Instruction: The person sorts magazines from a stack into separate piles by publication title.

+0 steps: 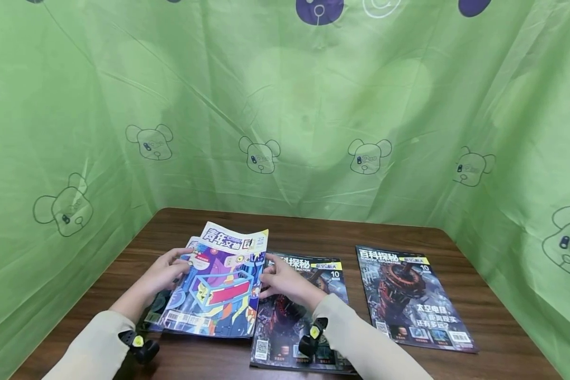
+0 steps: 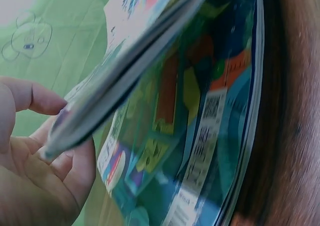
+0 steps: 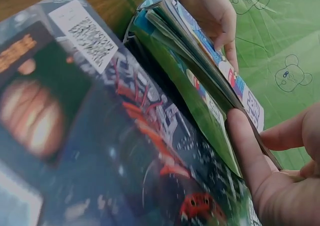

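Note:
A colourful magazine with a white title band (image 1: 223, 285) is held up between both hands, over other magazines at the table's left. The left hand (image 1: 168, 270) pinches its left edge; in the left wrist view the thumb and fingers (image 2: 47, 151) grip that edge, above a similar magazine (image 2: 200, 131). At its right edge is the right hand (image 1: 287, 282), which in the right wrist view (image 3: 280, 161) has the edge between thumb and fingers. Below the right forearm lies a dark magazine (image 1: 271, 338), partly covered; its cover (image 3: 125, 126) fills the right wrist view's left.
A second dark magazine (image 1: 413, 301) lies apart at the right of the brown wooden table (image 1: 313, 224). Part of another dark cover (image 1: 154, 312) shows beneath the left stack. A green curtain with bear drawings (image 1: 309, 105) hangs behind and at both sides.

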